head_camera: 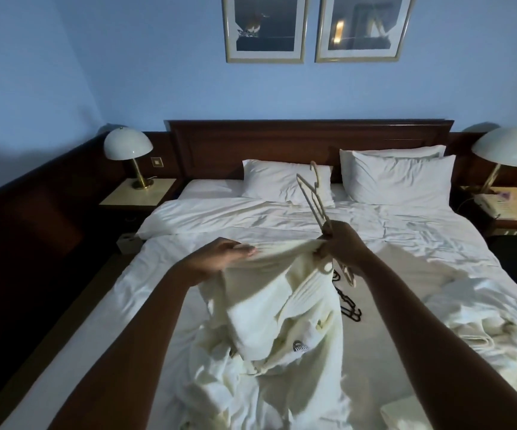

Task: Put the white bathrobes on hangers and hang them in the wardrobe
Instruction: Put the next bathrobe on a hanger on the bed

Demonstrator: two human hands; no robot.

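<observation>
A white bathrobe (269,308) hangs lifted over the bed (164,293), its lower part bunched on the sheet. My left hand (220,254) grips the robe's upper edge on the left. My right hand (340,243) holds a cream hanger (313,197) that sticks up and away from me, and it also pinches the robe's edge. A second white bathrobe (480,308) lies crumpled at the right side of the bed. Black hangers (348,305) lie on the sheet just right of the held robe. No wardrobe is in view.
Two pillows (396,178) lean against the dark wooden headboard (309,135). Bedside tables with dome lamps (128,147) stand on both sides; the right one carries a telephone (489,204). A folded white cloth (402,411) lies at the bed's near right corner.
</observation>
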